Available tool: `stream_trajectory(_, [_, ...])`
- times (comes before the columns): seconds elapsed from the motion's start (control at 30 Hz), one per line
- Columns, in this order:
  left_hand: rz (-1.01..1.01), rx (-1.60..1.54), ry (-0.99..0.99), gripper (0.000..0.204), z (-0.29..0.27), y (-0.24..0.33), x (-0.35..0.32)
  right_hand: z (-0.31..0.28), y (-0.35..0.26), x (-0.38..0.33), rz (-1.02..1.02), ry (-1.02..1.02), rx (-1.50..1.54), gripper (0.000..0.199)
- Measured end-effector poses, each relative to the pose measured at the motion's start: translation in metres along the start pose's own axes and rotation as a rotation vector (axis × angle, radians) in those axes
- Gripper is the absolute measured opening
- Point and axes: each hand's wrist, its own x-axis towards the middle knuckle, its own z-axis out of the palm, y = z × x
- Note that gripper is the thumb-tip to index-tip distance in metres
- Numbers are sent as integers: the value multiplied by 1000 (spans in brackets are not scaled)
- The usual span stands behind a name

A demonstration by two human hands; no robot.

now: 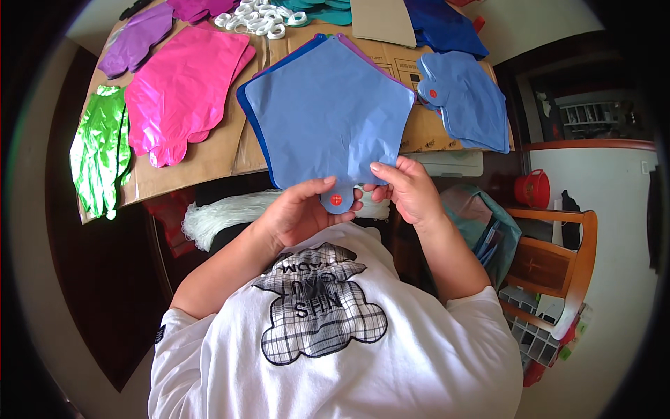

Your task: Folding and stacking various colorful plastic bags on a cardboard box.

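A flat, light blue five-sided foil balloon [324,112] lies in front of me, its short rounded tab with a red mark pointing toward me. Under it show the edges of darker blue and purple ones. My left hand [303,209] pinches the near edge beside the tab, thumb on top and fingers beneath. To the right of the tab, my right hand [412,192] grips the near corner between thumb and fingers. Both hands are just off the table's front edge, above my lap. The fingers under the foil are partly hidden.
Cardboard [202,164] covers the table. Pink foil pieces [185,87], shiny green ones [101,150] and purple ones [139,42] lie left; light blue ones [471,98] lie right. White ribbon rolls [262,17] sit at the back. White strands [223,213] hang below the edge; a wooden chair [544,262] stands right.
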Motion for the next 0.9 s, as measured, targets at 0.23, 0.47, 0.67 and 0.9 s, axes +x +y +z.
stream_trajectory(0.23, [43, -66, 91, 22, 4, -7, 11, 4, 4, 4, -80, 46, -55, 26])
stream_trajectory(0.47, [12, -90, 139, 20, 11, -2, 9, -1, 5, 5, -25, 50, -47, 26])
stream_trajectory(0.67, [16, -33, 249, 19, 21, -2, 6, 5, -8, 1, -55, -10, -5, 24])
stream_trajectory(0.9, [-51, 16, 244, 21, 24, -3, -7, -12, -52, 23, -176, -44, 22, 36])
